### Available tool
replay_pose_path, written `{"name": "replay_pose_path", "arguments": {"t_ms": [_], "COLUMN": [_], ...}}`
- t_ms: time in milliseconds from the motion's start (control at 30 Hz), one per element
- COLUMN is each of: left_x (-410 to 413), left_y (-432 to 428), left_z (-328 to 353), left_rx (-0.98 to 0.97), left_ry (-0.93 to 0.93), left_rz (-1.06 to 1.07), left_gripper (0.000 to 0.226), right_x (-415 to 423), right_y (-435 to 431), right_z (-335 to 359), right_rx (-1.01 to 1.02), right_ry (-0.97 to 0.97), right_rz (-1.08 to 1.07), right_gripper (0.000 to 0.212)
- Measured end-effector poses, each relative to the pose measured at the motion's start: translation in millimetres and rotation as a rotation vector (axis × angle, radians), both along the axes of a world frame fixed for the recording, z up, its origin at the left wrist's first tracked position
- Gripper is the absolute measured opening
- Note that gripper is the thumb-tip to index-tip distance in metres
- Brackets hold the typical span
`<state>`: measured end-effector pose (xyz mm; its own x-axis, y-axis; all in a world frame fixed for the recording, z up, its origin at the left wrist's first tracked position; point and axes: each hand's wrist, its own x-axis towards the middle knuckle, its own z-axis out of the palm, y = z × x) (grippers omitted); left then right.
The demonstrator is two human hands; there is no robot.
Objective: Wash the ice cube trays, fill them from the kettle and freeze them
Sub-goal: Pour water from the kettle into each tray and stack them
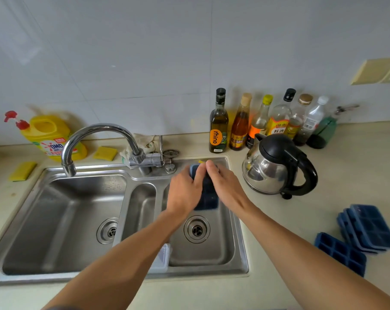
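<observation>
A dark blue ice cube tray [208,195] leans against the back wall of the right sink basin [211,249]. My left hand [185,191] grips its upper left part. My right hand [225,184] lies over its upper right edge, fingertips at a small yellow piece [201,162] at the tray's top. Whether the right hand pinches anything is hidden. A stack of blue trays [368,229] and one more blue tray [341,252] lie on the counter at the right. The steel kettle [276,166] with a black lid and handle stands beside the sink.
The faucet [100,139] arches over the large left basin [62,220]. A yellow detergent jug [51,137] and two yellow sponges [105,153] sit behind the sink. Several bottles [267,121] line the wall behind the kettle. A white item [161,258] rests on the divider.
</observation>
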<state>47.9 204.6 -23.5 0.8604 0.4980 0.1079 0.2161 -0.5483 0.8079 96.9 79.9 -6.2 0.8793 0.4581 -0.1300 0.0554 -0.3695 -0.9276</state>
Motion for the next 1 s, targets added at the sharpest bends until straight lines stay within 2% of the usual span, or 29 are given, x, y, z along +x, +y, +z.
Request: {"name": "replay_pose_path", "arguments": {"t_ms": [100,167,267,367,667,867,1000], "left_x": [9,14,19,19,14,21,28], "left_y": [16,21,22,20,14,12,23], "left_z": [20,30,40,44,39,37,47], "left_rx": [0.114,0.2,0.296,0.284,0.28,0.229,0.181], "left_ry": [-0.08,-0.09,-0.1,-0.12,-0.158,-0.165,-0.232], "left_rz": [-0.011,-0.016,-0.025,-0.037,-0.064,-0.129,-0.12], "left_gripper": [0.06,0.065,0.057,0.052,0.064,0.057,0.058], "right_x": [5,10,19,29,30,29,34], "right_y": [-12,-17,-20,-25,-30,-32,-24], "right_z": [9,14,21,21,20,23,37], "right_rx": [0.097,0.142,0.14,0.109,0.073,0.018,0.037], "right_ry": [0.161,0.222,0.222,0.184,0.13,0.114,0.074], "right_rz": [0.209,0.294,0.337,0.383,0.421,0.37,0.329], "right_gripper": [0.042,0.033,0.034,0.035,0.036,0.03,0.033]}}
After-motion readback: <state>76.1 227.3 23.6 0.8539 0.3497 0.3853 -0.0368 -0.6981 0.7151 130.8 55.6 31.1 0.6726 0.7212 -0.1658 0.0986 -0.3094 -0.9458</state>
